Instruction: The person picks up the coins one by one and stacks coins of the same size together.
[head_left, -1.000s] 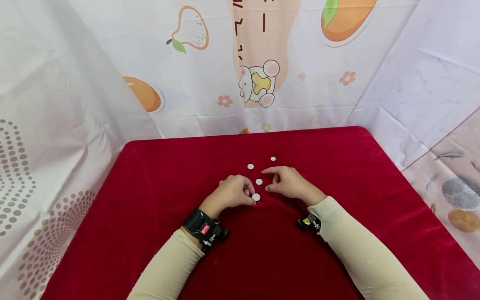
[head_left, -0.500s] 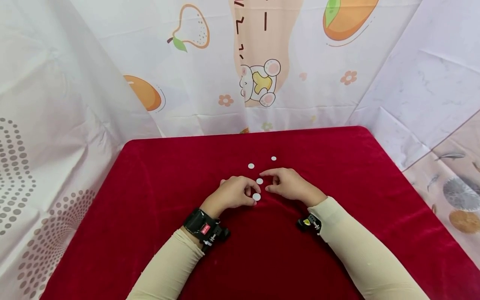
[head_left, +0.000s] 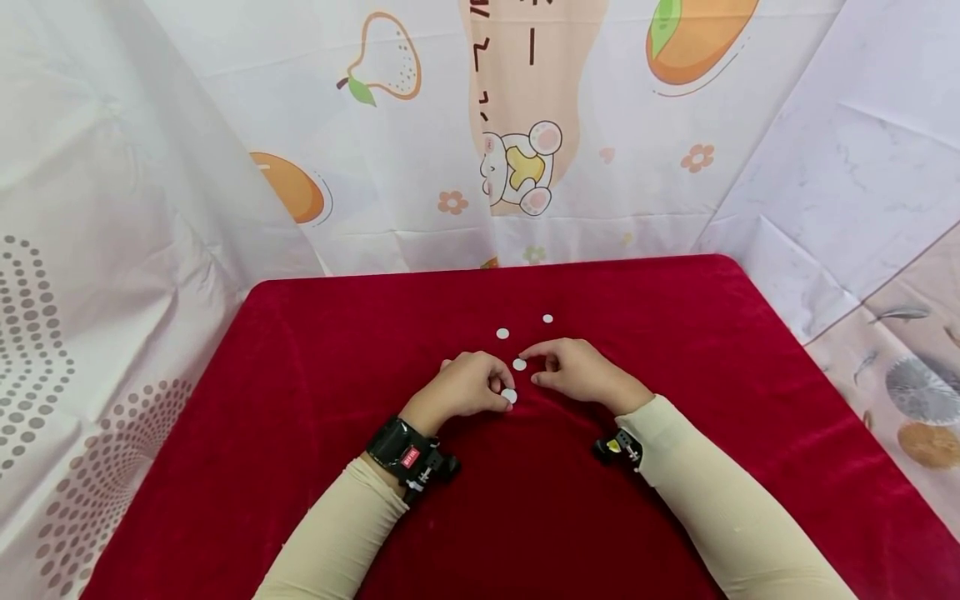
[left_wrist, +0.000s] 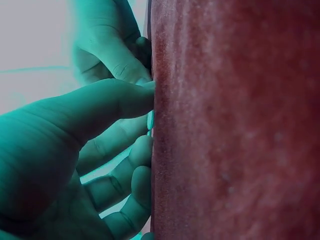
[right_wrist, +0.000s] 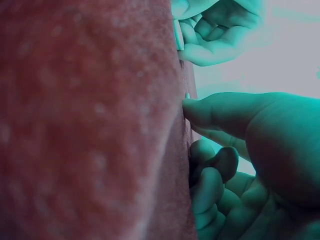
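In the head view, several small flat white round discs lie on the red cloth. My left hand (head_left: 474,385) pinches the nearest disc (head_left: 509,397) between thumb and index finger, its other fingers curled behind. That disc shows edge-on in the right wrist view, between the left fingertips. Just beyond it lies a second disc (head_left: 519,365), with the index fingertip of my right hand (head_left: 579,369) right at its far edge. The right thumb stays apart from that index finger, and the remaining right fingers are bent under the palm.
Two more discs lie farther back, one at centre (head_left: 502,333) and a smaller-looking one (head_left: 547,318) to its right. The red cloth (head_left: 360,333) covers the whole table. Printed curtains (head_left: 405,192) hang behind the table and along both sides.
My left index finger has drawn back against the nearest disc, which has shifted slightly left toward the hand. My right index fingertip has come down to the second disc's far edge.
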